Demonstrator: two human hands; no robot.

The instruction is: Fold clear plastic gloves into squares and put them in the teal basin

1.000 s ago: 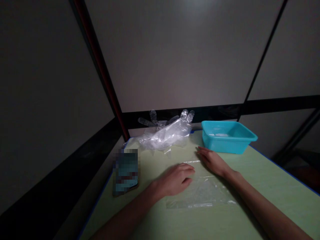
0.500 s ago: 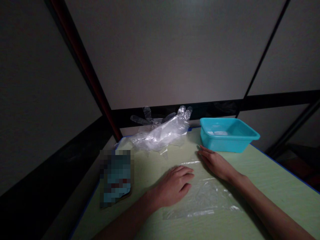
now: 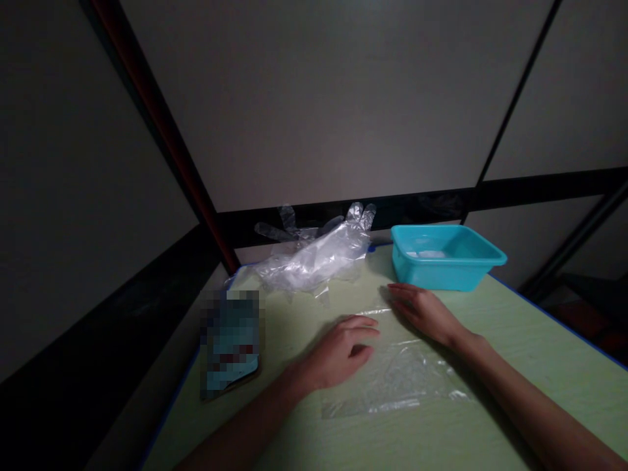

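Note:
A clear flat plastic bag [image 3: 397, 376] lies on the pale green table [image 3: 515, 366] in front of me. My left hand [image 3: 338, 353] rests palm down on the bag's left edge, fingers stretched out and slightly arched. My right hand [image 3: 424, 311] lies flat on the bag's far corner, fingers extended to the left. Neither hand holds anything.
A heap of clear disposable plastic gloves [image 3: 314, 255] lies at the table's back left. A turquoise plastic tub [image 3: 444, 256] stands at the back right. A blurred blue packet [image 3: 230, 343] lies near the left edge. Grey wall panels rise behind.
The view has shifted slightly. My left hand's fingers have lifted and arched a little on the bag; my right hand stays flat on the far corner.

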